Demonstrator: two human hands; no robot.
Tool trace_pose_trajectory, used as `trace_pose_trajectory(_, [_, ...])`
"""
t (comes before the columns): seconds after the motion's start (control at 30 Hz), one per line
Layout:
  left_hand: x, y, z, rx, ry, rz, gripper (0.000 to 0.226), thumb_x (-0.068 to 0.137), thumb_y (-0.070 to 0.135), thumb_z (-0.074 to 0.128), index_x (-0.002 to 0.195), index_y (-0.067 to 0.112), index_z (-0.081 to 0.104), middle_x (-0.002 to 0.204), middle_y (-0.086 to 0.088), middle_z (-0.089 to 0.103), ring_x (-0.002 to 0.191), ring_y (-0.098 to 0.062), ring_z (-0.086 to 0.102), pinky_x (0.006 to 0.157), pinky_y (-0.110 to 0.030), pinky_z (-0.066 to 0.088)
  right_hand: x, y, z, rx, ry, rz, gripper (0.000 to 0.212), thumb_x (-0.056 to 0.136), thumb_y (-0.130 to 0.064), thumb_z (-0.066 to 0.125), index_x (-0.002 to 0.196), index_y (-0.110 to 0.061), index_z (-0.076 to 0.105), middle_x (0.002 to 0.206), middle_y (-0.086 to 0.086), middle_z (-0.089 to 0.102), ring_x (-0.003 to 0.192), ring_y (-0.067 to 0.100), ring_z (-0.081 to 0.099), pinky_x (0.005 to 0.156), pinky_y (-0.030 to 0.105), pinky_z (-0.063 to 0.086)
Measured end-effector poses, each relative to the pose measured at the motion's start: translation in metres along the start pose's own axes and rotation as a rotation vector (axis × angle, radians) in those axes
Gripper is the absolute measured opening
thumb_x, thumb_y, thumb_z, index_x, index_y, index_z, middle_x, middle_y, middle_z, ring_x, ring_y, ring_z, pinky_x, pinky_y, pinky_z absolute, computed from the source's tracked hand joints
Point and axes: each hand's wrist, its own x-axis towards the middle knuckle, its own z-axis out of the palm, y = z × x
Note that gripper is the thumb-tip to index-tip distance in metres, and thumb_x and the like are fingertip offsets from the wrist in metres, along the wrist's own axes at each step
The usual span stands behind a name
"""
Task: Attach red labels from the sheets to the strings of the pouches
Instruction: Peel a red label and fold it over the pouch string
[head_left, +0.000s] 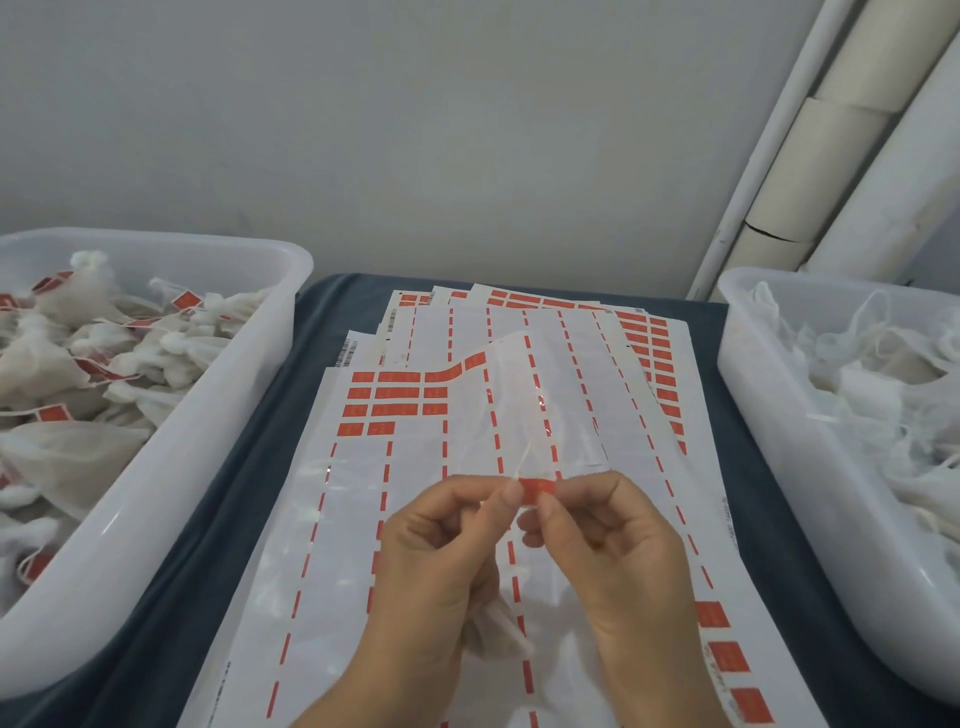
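In the lower centre of the frame, the two bare hands meet over the sheets. The left hand (441, 540) and the right hand (602, 540) both pinch one small red rectangular paper label (538, 489) between thumb and forefinger, the left at its left end and the right at its lower right end. The label is flat and bright red, with small pale print that is too fine to read. A thin pale string (524, 457) rises from the label's left end toward the upper right. Below the left hand, a white gauze pouch (498, 629) hangs between the two palms, partly hidden by them.

Under the hands lie several white backing sheets with red dashed lines (332, 519), overlapped like a fan. On the top sheet, a block of unused red labels (395, 402) remains in the upper left part, and its upper edge curls up in the middle. More red labels stand along the right edge of the sheets. The sheets rest on a dark blue-grey cloth (218, 519).

A white plastic tub with labelled pouches (208, 426) fills the left side, and a white plastic tub with unlabelled pouches (769, 426) fills the right side. Between the two rims, only the strip with the sheets is free; the grey wall (415, 130) closes the back.
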Motion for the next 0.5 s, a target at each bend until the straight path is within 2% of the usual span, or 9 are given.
trace_pose_trajectory(0.07, [0.0,-0.004,-0.001,0.005,-0.001,0.02,0.028,0.056,0.042,0.07,0.073,0.019,0.071,0.049,-0.008,0.038,0.037,-0.01,0.026,0.035,-0.018,0.026,0.003,0.003,-0.002,0.033,0.0,0.016,0.046,0.056,-0.02,0.071,0.095,-0.02,0.047,0.072,0.005,0.072,0.062,0.018,0.07,0.057,0.014,0.052])
trace_pose_trajectory(0.13, [-0.002,-0.006,0.0,0.09,-0.039,0.073,0.017,0.066,0.042,0.066,0.075,0.028,0.065,0.047,0.003,0.044,0.036,-0.008,0.031,0.034,-0.018,0.029,0.004,0.007,-0.003,-0.014,-0.012,-0.01,0.05,0.06,-0.02,0.071,0.103,-0.027,0.046,0.074,0.002,0.071,0.069,0.017,0.07,0.061,0.013,0.052])
trace_pose_trajectory(0.17, [-0.002,-0.01,0.001,0.196,-0.06,0.112,0.006,0.075,0.041,0.061,0.077,0.036,0.059,0.049,0.008,0.047,0.036,-0.006,0.036,0.035,-0.017,0.032,0.003,0.01,-0.004,-0.064,-0.019,-0.044,0.05,0.065,-0.02,0.071,0.107,-0.03,0.047,0.077,0.0,0.07,0.074,0.017,0.069,0.065,0.014,0.052])
trace_pose_trajectory(0.23, [-0.003,-0.024,0.001,0.575,-0.108,0.206,0.009,0.087,0.044,0.041,0.083,0.052,0.04,0.058,0.014,0.053,0.048,-0.003,0.052,0.041,-0.013,0.041,0.0,0.017,-0.006,-0.231,-0.016,-0.159,0.046,0.076,-0.018,0.072,0.113,-0.034,0.049,0.08,-0.007,0.068,0.082,0.013,0.067,0.074,0.014,0.051])
trace_pose_trajectory(0.3, [-0.003,-0.022,0.004,0.683,-0.019,0.161,0.009,0.088,0.048,0.027,0.088,0.056,0.031,0.066,0.016,0.053,0.062,0.007,0.056,0.046,-0.009,0.042,0.0,0.017,-0.005,-0.359,-0.015,-0.266,0.044,0.08,-0.024,0.068,0.117,-0.036,0.048,0.086,-0.018,0.067,0.087,0.007,0.064,0.076,0.008,0.047])
trace_pose_trajectory(0.37, [0.008,0.006,0.005,0.406,0.057,-0.007,0.009,0.095,0.037,0.04,0.088,0.039,0.045,0.066,0.011,0.055,0.045,-0.007,0.05,0.043,-0.013,0.038,0.006,0.012,-0.007,-0.325,-0.036,-0.256,0.052,0.074,-0.042,0.064,0.122,-0.037,0.042,0.097,-0.026,0.063,0.095,0.002,0.062,0.079,0.01,0.048])
trace_pose_trajectory(0.4, [0.016,0.027,0.001,0.205,0.101,-0.065,0.01,0.095,0.031,0.047,0.086,0.029,0.05,0.063,0.005,0.055,0.041,-0.005,0.045,0.044,-0.018,0.039,0.01,0.009,-0.009,-0.282,-0.012,-0.217,0.06,0.068,-0.056,0.064,0.121,-0.04,0.041,0.102,-0.029,0.061,0.098,0.002,0.061,0.081,0.013,0.05])
trace_pose_trajectory(0.47, [0.037,0.074,-0.014,0.003,0.178,0.071,0.013,0.094,0.025,0.049,0.084,0.017,0.054,0.058,0.004,0.055,0.045,-0.006,0.049,0.052,-0.022,0.043,0.017,0.002,-0.015,-0.255,0.091,-0.167,0.065,0.059,-0.072,0.058,0.116,-0.048,0.039,0.104,-0.036,0.057,0.1,0.003,0.06,0.084,0.017,0.049])
trace_pose_trajectory(0.5, [0.046,0.101,-0.021,-0.001,0.205,0.171,0.015,0.095,0.024,0.047,0.085,0.016,0.054,0.058,0.006,0.058,0.049,-0.006,0.054,0.055,-0.022,0.045,0.019,-0.001,-0.019,-0.272,0.151,-0.18,0.056,0.064,-0.068,0.056,0.114,-0.052,0.038,0.103,-0.038,0.055,0.101,0.004,0.059,0.085,0.017,0.047])
